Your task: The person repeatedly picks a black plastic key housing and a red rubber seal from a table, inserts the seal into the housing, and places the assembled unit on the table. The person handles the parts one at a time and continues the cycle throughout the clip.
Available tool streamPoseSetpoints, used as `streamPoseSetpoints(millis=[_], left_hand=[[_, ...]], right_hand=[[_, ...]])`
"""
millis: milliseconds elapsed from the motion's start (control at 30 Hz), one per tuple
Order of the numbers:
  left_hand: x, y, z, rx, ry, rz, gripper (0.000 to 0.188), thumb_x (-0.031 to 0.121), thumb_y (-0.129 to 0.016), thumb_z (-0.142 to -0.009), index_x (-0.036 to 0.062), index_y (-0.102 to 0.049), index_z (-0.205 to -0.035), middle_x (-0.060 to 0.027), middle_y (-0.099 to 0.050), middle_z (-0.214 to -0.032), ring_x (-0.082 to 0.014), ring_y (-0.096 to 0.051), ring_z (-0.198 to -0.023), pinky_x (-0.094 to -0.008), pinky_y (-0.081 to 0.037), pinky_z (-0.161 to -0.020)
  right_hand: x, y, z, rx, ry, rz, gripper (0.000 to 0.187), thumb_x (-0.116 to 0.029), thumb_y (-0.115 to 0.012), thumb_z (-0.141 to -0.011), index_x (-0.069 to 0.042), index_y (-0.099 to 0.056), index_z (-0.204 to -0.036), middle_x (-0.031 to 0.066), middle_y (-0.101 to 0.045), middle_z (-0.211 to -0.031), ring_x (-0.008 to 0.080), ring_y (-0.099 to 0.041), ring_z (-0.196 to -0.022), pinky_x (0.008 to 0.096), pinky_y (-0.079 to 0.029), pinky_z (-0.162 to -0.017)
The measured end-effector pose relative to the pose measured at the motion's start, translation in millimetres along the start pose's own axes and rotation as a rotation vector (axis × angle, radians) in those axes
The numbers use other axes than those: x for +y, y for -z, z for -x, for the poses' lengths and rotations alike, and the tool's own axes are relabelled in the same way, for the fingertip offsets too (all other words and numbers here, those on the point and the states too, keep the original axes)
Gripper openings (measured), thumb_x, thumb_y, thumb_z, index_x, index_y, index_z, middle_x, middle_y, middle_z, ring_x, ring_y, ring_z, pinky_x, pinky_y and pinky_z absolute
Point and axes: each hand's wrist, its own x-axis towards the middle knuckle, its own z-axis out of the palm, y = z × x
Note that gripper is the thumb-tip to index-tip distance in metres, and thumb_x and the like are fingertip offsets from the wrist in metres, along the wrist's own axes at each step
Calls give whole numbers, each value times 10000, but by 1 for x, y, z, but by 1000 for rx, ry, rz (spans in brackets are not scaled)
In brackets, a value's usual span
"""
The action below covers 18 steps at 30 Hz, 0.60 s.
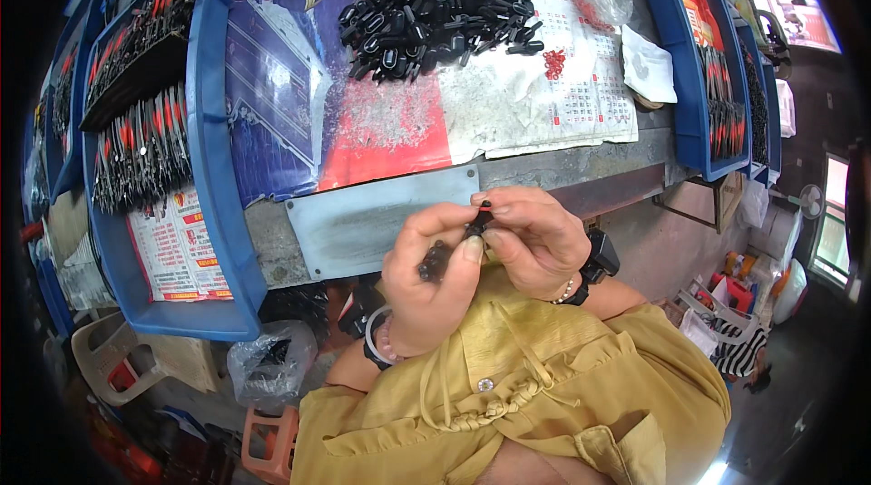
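Observation:
My left hand [419, 244] and my right hand [537, 235] meet in front of my chest, near the table's front edge. Between their fingertips is a small black part with a red bit [484, 207] near its top. Both hands pinch it. More small dark pieces [434, 262] sit in the curled fingers of my left hand. Beyond my hands lies a large pile of black oval parts [426, 13] on the paper-covered table. Small red pieces [554, 64] lie in a little heap to the right of that pile.
On the left, a blue tray [209, 113] holds rows of black parts with red tips. Another blue tray [691, 122] stands at the right. A grey metal plate [363, 229] lies along the front edge. A clear bag [610, 0] and white paper [648, 66] lie at the back right.

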Motion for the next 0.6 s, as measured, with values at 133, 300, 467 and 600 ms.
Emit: streamPoseSetpoints(millis=[133, 300, 467, 600], left_hand=[[1, -1, -1, -10, -6, -3, 255, -6, -612, -841, 9, -578, -1094, -15, -650, -796, -23, -543, -679, -193, -450, -619], [0, 0, 1, 2, -8, -10, 247, -5, -618, -840, 2, -571, -1082, -14, -644, -790, -20, -536, -675, -188, -446, -615], [-2, 3, 2, 17, 7, 0, 186, -8, -618, -843, 3, -559, -1019, -6, -619, -785, -18, -519, -673, -180, -429, -605], [-1, 3, 3, 4, 12, 24, 158, -17, -609, -848, 5, -546, -990, 0, -599, -782, -17, -508, -681, -174, -418, -609]], right_hand=[[-1, 3, -1, -69, 20, 48, 281, 88, -650, -802, 30, -568, -1064, 205, -635, -1025, 260, -657, -944, 324, -549, -779], [-1, 1, 0, -19, 23, 59, 258, 85, -690, -752, 28, -627, -996, 183, -674, -966, 267, -681, -859, 316, -554, -724], [2, 4, -1, -121, 53, 40, 207, 55, -671, -761, 27, -624, -960, 169, -671, -937, 259, -676, -809, 308, -540, -666], [2, 7, -2, -179, 13, 14, 181, 45, -650, -766, 31, -621, -944, 156, -661, -911, 244, -661, -777, 297, -527, -665]])
